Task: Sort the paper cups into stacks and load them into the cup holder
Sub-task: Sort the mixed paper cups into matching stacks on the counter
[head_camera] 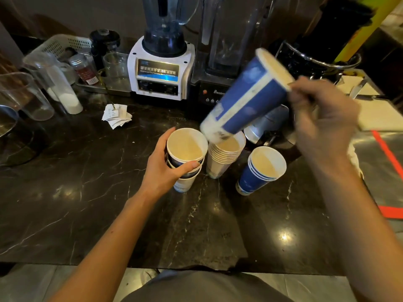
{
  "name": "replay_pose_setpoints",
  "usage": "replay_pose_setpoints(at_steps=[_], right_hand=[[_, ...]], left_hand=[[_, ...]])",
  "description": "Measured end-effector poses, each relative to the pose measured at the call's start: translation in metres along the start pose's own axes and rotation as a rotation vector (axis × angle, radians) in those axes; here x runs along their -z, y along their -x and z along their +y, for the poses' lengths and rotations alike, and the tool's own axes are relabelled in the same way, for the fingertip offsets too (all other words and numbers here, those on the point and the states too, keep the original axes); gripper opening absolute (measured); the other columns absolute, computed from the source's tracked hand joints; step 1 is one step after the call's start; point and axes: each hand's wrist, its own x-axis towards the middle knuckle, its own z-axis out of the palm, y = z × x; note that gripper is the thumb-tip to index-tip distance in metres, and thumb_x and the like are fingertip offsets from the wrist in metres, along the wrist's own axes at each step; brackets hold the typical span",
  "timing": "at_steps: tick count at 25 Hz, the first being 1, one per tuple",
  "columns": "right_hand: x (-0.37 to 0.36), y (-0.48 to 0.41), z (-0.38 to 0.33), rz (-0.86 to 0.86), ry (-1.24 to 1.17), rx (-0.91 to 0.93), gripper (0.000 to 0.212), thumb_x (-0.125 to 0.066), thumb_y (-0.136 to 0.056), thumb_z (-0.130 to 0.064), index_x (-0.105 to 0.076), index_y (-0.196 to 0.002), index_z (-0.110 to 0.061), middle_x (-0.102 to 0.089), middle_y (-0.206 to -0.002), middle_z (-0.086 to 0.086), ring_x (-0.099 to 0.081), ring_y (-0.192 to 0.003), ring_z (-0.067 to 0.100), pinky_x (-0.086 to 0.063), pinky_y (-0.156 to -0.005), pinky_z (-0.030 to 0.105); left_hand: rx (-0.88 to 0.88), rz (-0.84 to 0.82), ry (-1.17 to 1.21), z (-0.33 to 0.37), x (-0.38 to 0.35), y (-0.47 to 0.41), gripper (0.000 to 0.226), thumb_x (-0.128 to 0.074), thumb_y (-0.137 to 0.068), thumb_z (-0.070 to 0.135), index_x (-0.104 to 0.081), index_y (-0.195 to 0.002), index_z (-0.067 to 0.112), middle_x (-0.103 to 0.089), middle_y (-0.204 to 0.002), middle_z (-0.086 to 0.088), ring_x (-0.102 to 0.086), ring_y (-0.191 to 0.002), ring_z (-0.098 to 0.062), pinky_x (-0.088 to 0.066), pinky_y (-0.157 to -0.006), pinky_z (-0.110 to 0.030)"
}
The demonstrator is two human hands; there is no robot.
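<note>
My left hand (162,168) grips a short stack of blue and white paper cups (185,158) standing on the dark marble counter (87,192). My right hand (320,118) pinches the rim of a tall blue cup (246,99), tilted in the air with its base just above a stack of several white cups (222,156). A third stack of blue cups (259,171) leans to the right of that. The raised cup and my right hand are blurred. No cup holder can be made out with certainty.
Behind the cups stand a white blender (161,68) and a black blender (218,62). Clear plastic cups (50,79), a white basket (63,45) and jars sit at the back left. Crumpled receipts (116,115) lie on the counter. A metal jug (268,125) is behind the white stack.
</note>
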Motion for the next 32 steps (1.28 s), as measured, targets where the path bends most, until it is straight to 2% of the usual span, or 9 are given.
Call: replay_pose_setpoints(at_steps=[3,6,11,13,18,20,23,27,32], right_hand=[[0.041,0.009,0.028,0.053,0.118,-0.079,0.022,-0.054,-0.1,-0.017,-0.068,-0.103,-0.001,-0.067,-0.094,0.011,-0.058,-0.091,0.008,-0.043,-0.085,0.019],[0.056,0.032,0.042,-0.004,0.245,-0.024,0.021,-0.054,-0.101,-0.014,-0.068,-0.101,0.0,-0.069,-0.095,0.016,-0.062,-0.096,0.02,-0.042,-0.097,0.022],[0.052,0.065,0.052,-0.154,0.204,0.003,0.02,-0.049,-0.097,-0.004,-0.069,-0.099,0.0,-0.069,-0.09,0.014,-0.061,-0.09,0.019,-0.042,-0.107,0.035],[0.045,0.081,0.052,-0.294,0.199,-0.014,0.022,-0.049,-0.092,-0.004,-0.069,-0.099,0.0,-0.069,-0.091,0.014,-0.062,-0.092,0.022,-0.042,-0.108,0.039],[0.018,0.112,0.044,-0.923,0.204,-0.26,0.024,-0.058,-0.096,-0.018,-0.069,-0.117,-0.014,-0.071,-0.113,0.004,-0.062,-0.112,0.025,-0.044,-0.105,0.046],[0.016,0.104,0.036,-0.847,0.201,-0.284,0.032,-0.055,-0.097,-0.029,-0.063,-0.126,-0.019,-0.066,-0.123,0.001,-0.057,-0.118,0.019,-0.047,-0.1,0.037],[-0.01,0.084,0.007,-0.664,0.053,-0.11,0.036,-0.052,-0.099,-0.034,-0.058,-0.131,-0.018,-0.062,-0.125,0.001,-0.054,-0.118,0.015,-0.046,-0.099,0.032],[-0.073,0.071,-0.028,-0.849,-0.116,0.07,0.031,-0.059,-0.098,-0.022,-0.063,-0.127,-0.013,-0.064,-0.125,0.005,-0.054,-0.122,0.02,-0.032,-0.112,0.032],[-0.093,0.062,-0.031,-0.851,-0.076,0.126,0.012,-0.065,-0.092,-0.01,-0.076,-0.097,-0.01,-0.074,-0.094,0.006,-0.066,-0.096,0.027,-0.034,-0.113,0.046]], left_hand=[[-0.006,0.009,-0.002,-0.001,-0.003,0.001,0.1,-0.081,-0.061,0.062,-0.033,-0.145,0.035,-0.045,-0.131,0.036,-0.044,-0.125,0.011,-0.042,-0.097,-0.007],[-0.014,0.021,-0.001,-0.003,-0.002,0.0,0.095,-0.081,-0.065,0.05,-0.034,-0.145,0.032,-0.045,-0.129,0.039,-0.044,-0.123,0.014,-0.041,-0.095,-0.005],[-0.031,0.023,-0.002,-0.006,-0.004,0.003,0.089,-0.081,-0.067,0.038,-0.038,-0.144,0.025,-0.047,-0.131,0.033,-0.045,-0.123,0.013,-0.041,-0.095,-0.004],[-0.033,0.018,-0.005,-0.005,-0.003,0.004,0.089,-0.081,-0.067,0.039,-0.039,-0.144,0.026,-0.046,-0.132,0.032,-0.045,-0.125,0.011,-0.041,-0.096,-0.006],[-0.025,0.019,-0.004,-0.002,-0.002,0.005,0.091,-0.081,-0.066,0.038,-0.038,-0.144,0.024,-0.046,-0.131,0.032,-0.045,-0.125,0.01,-0.042,-0.097,-0.008],[-0.023,0.014,-0.002,-0.002,-0.003,0.004,0.091,-0.082,-0.065,0.037,-0.039,-0.145,0.022,-0.047,-0.132,0.031,-0.045,-0.125,0.01,-0.042,-0.097,-0.008],[-0.032,0.011,-0.001,-0.004,-0.002,0.004,0.092,-0.083,-0.065,0.036,-0.039,-0.145,0.022,-0.048,-0.135,0.025,-0.046,-0.127,0.005,-0.043,-0.099,-0.011],[-0.051,-0.028,0.015,-0.005,-0.001,0.005,0.091,-0.085,-0.065,0.034,-0.039,-0.144,0.024,-0.051,-0.133,0.027,-0.047,-0.129,0.0,-0.043,-0.099,-0.014],[-0.024,-0.062,0.015,-0.006,0.002,0.002,0.093,-0.083,-0.064,0.048,-0.037,-0.142,0.032,-0.051,-0.129,0.035,-0.047,-0.128,0.003,-0.042,-0.099,-0.012]])
